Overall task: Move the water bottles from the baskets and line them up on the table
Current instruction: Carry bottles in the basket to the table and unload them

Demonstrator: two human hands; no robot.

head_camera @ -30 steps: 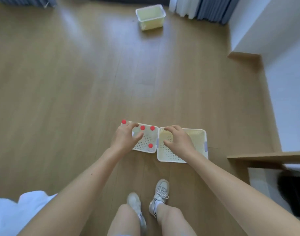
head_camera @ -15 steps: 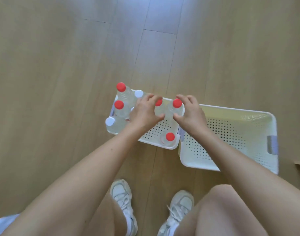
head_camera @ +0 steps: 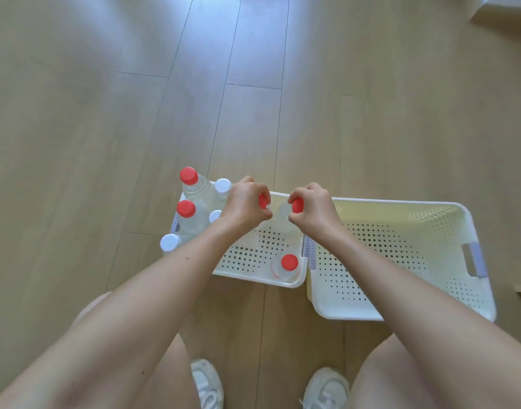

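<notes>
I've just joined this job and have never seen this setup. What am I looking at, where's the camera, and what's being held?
There is no machine here: a person works with bare hands. The one picture comes from a camera worn on their head, looking down, so the arms enter from below. The left hand grips the top of a red-capped bottle. The right hand grips a second bottle the same way. Both bottles are over the left basket, where more bottles with red or white caps stand. The right basket sits beside it. Both baskets rest on the wooden floor, and no table shows.
</notes>
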